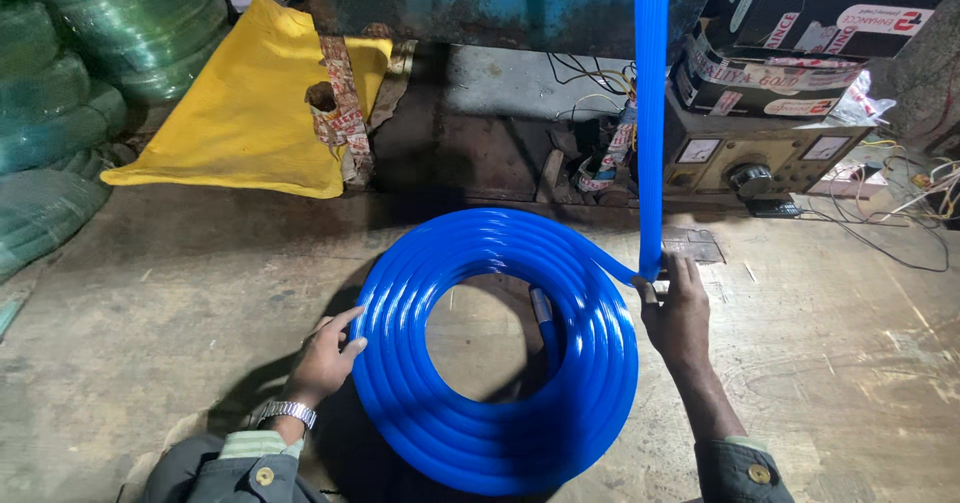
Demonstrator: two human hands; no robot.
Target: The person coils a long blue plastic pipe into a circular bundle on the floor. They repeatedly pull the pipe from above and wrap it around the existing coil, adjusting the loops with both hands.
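Note:
A coil of bright blue hose (500, 403) lies flat on the concrete floor in front of me. From its right side a length of blue hose (651, 113) rises straight up out of the top of the view. My right hand (678, 313) grips that rising length where it leaves the coil. My left hand (325, 360), with a metal watch on the wrist, rests flat against the coil's outer left edge. A hose end with a grey fitting (541, 308) shows inside the ring.
Rolls of green hose (60, 83) are stacked at the left. A yellow sack (250, 103) lies by a blue machine base (480, 3). An electrical box with dials (760, 153), cartons (800, 33) on top and loose wires (900, 213) stand at the right.

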